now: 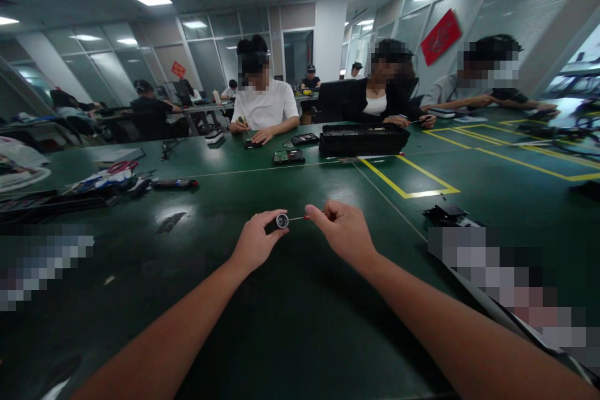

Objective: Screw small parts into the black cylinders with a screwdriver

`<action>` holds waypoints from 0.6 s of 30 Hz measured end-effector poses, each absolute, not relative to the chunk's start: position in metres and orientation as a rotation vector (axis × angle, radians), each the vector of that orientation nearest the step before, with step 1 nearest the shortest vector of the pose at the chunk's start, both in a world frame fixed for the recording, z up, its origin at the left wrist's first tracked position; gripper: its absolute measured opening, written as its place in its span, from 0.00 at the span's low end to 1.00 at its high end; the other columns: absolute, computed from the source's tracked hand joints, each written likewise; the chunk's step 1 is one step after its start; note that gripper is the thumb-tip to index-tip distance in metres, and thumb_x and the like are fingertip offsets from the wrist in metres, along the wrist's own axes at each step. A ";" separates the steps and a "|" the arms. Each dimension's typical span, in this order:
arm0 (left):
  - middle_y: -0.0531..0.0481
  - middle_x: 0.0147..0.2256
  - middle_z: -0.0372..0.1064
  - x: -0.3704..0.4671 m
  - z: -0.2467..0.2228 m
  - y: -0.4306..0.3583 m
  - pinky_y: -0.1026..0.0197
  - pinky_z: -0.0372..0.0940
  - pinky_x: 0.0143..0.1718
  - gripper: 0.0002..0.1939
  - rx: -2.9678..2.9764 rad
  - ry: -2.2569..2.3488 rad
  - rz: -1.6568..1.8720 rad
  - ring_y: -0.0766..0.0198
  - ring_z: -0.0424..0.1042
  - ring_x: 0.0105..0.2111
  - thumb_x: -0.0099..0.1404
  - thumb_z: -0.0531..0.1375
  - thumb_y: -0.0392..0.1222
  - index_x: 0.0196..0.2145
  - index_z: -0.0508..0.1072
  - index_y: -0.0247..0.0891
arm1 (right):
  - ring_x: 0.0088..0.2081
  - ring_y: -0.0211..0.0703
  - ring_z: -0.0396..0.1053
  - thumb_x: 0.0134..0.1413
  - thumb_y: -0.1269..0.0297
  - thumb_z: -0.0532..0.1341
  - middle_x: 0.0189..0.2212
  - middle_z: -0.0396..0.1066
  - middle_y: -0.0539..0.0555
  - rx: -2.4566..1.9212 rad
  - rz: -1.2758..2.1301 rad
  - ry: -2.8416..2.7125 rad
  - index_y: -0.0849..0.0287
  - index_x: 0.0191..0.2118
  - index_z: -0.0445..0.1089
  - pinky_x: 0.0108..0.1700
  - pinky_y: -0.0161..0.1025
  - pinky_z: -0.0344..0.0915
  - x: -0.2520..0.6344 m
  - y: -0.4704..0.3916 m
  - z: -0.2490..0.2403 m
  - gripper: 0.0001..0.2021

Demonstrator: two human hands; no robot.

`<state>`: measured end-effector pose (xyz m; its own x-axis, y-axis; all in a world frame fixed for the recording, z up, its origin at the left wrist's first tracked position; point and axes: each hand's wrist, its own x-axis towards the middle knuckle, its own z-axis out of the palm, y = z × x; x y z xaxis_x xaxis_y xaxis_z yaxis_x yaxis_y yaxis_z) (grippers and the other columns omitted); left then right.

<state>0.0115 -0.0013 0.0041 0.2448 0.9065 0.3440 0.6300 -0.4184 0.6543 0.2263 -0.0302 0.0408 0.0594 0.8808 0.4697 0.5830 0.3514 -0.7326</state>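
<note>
Between the thumb and fingers of my left hand (pixel 257 241) is a small dark cylindrical part (pixel 282 220) with a silvery ring-shaped end turned toward me. My right hand (pixel 345 231) is closed around a screwdriver (pixel 307 217), whose red tip of the handle shows by the thumb. Its thin metal shaft reaches left to the side of the cylindrical part; whether it touches or enters it I cannot tell. Both hands are held above the green table (pixel 262 337), and most of the screwdriver's handle is hidden in the right fist.
A black tray (pixel 364 139) stands ahead, with a hard drive (pixel 289 157) beside it. A dark pen-like tool (pixel 175 184) lies ahead to the left, near a heap of cables and gloves (pixel 105 178). Yellow tape (pixel 412 194) marks the table. Co-workers sit across from me.
</note>
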 end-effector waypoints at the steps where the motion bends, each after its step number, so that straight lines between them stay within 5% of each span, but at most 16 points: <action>1: 0.50 0.52 0.74 0.011 0.004 -0.001 0.48 0.62 0.58 0.21 2.143 1.410 0.995 0.54 0.71 0.53 0.63 0.66 0.38 0.54 0.75 0.48 | 0.19 0.37 0.57 0.60 0.47 0.60 0.15 0.61 0.46 -1.342 0.362 -1.644 0.54 0.18 0.61 0.24 0.38 0.50 0.226 -0.030 0.041 0.24; 12: 0.50 0.52 0.75 0.008 0.001 0.002 0.49 0.63 0.57 0.21 2.157 1.421 1.014 0.54 0.72 0.53 0.62 0.67 0.38 0.53 0.76 0.48 | 0.23 0.37 0.64 0.60 0.53 0.63 0.20 0.68 0.47 -1.312 0.289 -1.774 0.57 0.28 0.70 0.26 0.36 0.55 0.227 -0.033 0.045 0.15; 18: 0.50 0.52 0.75 0.006 0.000 0.003 0.48 0.62 0.58 0.21 2.153 1.438 1.025 0.54 0.72 0.52 0.62 0.66 0.39 0.53 0.75 0.49 | 0.34 0.42 0.74 0.59 0.64 0.64 0.32 0.78 0.51 -1.208 0.347 -1.831 0.55 0.40 0.75 0.38 0.40 0.67 0.226 -0.032 0.044 0.05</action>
